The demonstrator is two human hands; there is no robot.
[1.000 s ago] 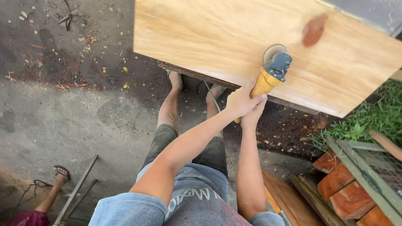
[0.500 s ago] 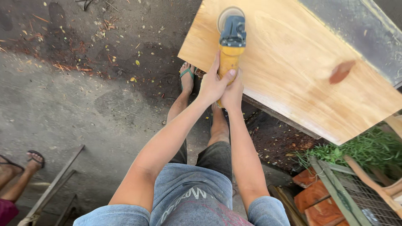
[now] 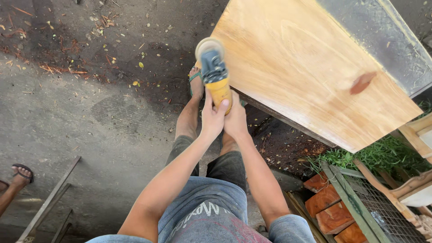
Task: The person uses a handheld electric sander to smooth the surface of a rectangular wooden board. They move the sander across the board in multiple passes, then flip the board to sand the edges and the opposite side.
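Yellow angle grinder (image 3: 215, 76) gripped by left hand (image 3: 213, 118), right hand (image 3: 235, 120), at wooden board (image 3: 310, 63) edge

We stand on a bare concrete floor (image 3: 81, 130), grey and stained, strewn with dry leaves (image 3: 108, 22) and chips toward its far edge. At the near left edge lie metal bars (image 3: 49, 202), with another person's sandalled foot (image 3: 20, 175) beside them. To the right we see grass (image 3: 382, 157), reddish wood blocks (image 3: 333, 211) and a green wire-mesh frame (image 3: 373, 211), all in soft daylight.
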